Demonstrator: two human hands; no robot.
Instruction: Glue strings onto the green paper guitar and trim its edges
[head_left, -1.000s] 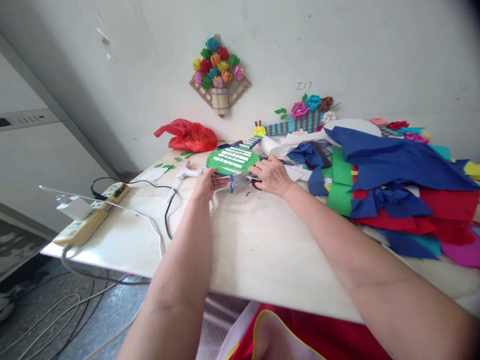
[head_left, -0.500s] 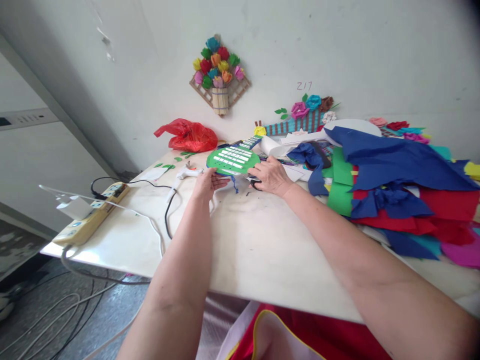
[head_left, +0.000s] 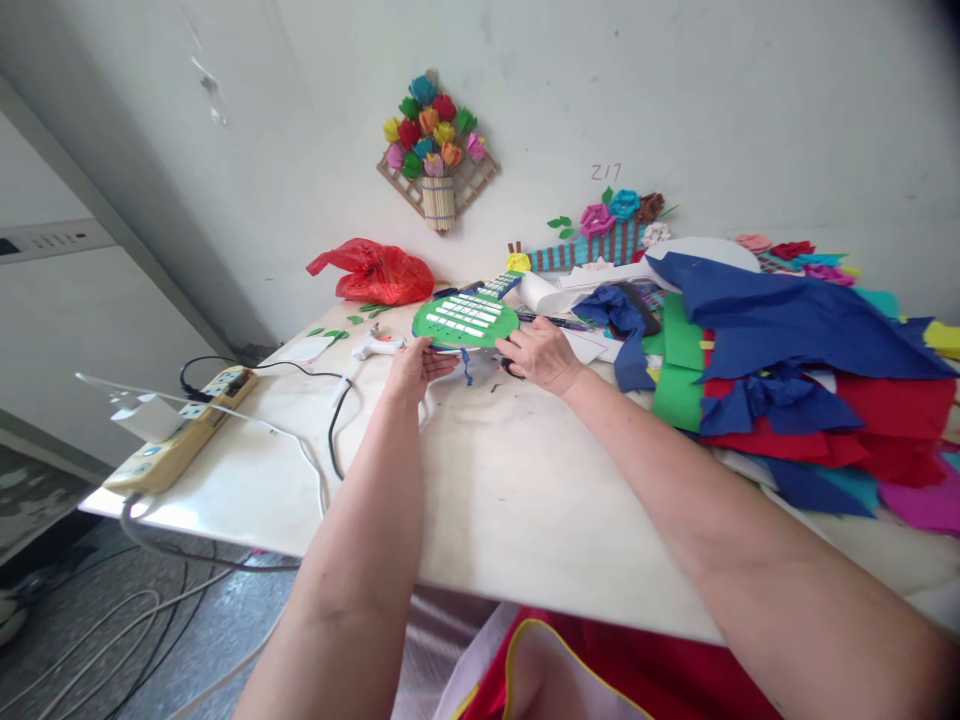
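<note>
Left hand [head_left: 421, 366] and right hand [head_left: 546, 355] flank the near end of a green guitar-shaped piece [head_left: 466, 318].

On my feed, left to right: the left hand is half-curled, thumb above and fingers below, pinching the near left edge. The piece lies just beyond both hands, its long axis running from near left to far right, neck pointing away toward the wall [head_left: 300, 150]; a blue strip [head_left: 468, 366] hangs off the near edge. The right hand is curled tighter around a dark loop [head_left: 512, 368], fingertips at the near right edge; I can't tell whether they grip it too. I judge neither hand clearly nearer.
</note>
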